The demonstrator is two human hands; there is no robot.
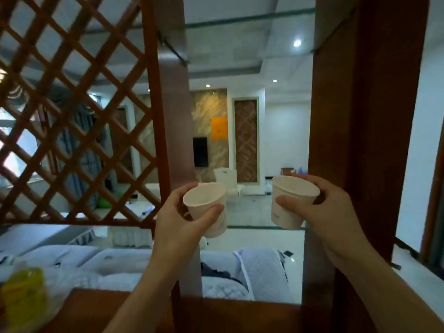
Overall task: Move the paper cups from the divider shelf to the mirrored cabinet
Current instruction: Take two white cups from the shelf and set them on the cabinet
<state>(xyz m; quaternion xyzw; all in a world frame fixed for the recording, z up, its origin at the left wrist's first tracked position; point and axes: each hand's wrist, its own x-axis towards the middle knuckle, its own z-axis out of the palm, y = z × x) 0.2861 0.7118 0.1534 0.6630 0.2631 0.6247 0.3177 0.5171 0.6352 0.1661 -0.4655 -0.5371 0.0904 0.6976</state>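
I hold two white paper cups, both empty, in front of the wooden divider. My left hand (pixel 179 217) grips one paper cup (pixel 205 203), tilted with its mouth towards me. My right hand (pixel 329 212) grips the other paper cup (pixel 292 200), thumb across its front; it hangs just above the divider's glass shelf (pixel 254 227). That glass shelf spans the opening between two brown wooden posts (pixel 174 111) (pixel 336 116). No mirrored cabinet shows in this view.
A wooden lattice panel (pixel 72 111) fills the left of the divider. A higher glass shelf (pixel 240 22) sits near the top. A yellow object (pixel 22 299) lies blurred at lower left on a brown ledge (pixel 101 306). A quilted pale sofa (pixel 120 267) stands beyond the divider.
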